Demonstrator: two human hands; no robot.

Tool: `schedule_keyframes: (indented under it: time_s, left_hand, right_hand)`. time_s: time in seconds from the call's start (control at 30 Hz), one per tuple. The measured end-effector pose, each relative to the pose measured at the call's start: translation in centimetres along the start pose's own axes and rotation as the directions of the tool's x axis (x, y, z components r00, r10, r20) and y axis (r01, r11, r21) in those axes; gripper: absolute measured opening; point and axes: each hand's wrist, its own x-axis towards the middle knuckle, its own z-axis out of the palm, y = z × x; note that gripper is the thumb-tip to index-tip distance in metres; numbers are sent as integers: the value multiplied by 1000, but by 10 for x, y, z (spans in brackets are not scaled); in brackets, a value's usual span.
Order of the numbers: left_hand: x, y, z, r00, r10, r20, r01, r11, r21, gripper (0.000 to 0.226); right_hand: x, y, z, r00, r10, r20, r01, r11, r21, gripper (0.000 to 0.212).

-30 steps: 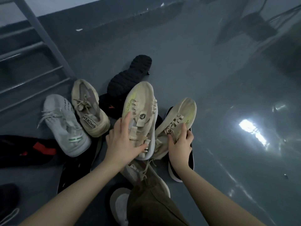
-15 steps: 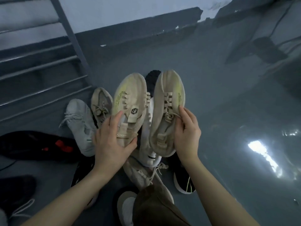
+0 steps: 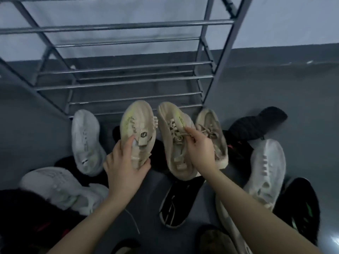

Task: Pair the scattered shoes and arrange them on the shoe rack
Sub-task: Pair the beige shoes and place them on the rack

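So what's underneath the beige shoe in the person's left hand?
Below the beige shoe held in the left hand, a black shoe shows at both sides. How much of it lies there, and anything else beneath, is covered by the shoe and hand.

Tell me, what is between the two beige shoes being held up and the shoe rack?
Nothing, in the head view: the left beige shoe and right beige shoe have toes nearly overlapping the shoe rack's empty lowest bars.

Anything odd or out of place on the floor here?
Yes: one black shoe right of the rack lies sole-up on the pile. The rack's rails are bare, and both hands hold the beige pair.
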Motion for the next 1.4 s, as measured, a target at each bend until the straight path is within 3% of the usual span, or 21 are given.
schedule_keyframes:
  time_s: [0.1,0.2,0.27,0.33,0.43,0.57,0.73,0.9,1.1,1.23,1.4]
  left_hand:
    - [10,-16,15,999,-28,40,29,999,-22,79]
    - [8,-22,33,993,-25,115,25,1000,4,82]
    - [5,-27,41,988,-39,151,42,999,-20,84]
    - [2,-34,48,980,-58,191,70,996,-58,91]
    - [-4,-42,52,968,-46,248,77,990,-115,101]
    - [-6,-40,47,982,-12,189,43,986,-162,86]
    - [-2,-32,26,995,-19,96,45,960,-275,73]
    - [-5,-20,-18,997,-8,-78,-23,920,-392,66]
    - [28,-34,-58,988,-60,-144,15,955,-297,62]
    - [64,-65,-55,982,-114,-148,86,979,-186,60]
    - [129,-104,-39,986,-85,-147,69,992,-108,59]
  right_hand:
    - [-6,5,23,992,76,103,-57,983,-176,30]
    - [-26,14,22,996,9,87,23,930,-368,39]
    - [-41,13,17,988,-33,153,103,875,-473,62]
    - [-53,11,20,975,17,220,113,816,-566,87]
    - [-56,12,33,968,68,241,107,756,-646,103]
    - [-43,10,39,985,37,170,83,758,-647,87]
    - [-48,-5,30,999,-37,34,48,884,-465,65]
    - [-44,-51,22,989,-151,-4,138,911,-388,58]
    - [-14,-106,38,979,-180,93,202,912,-357,53]
    - [12,-115,69,977,-169,129,203,921,-331,51]
    - [63,-118,123,968,-211,132,244,912,-331,52]
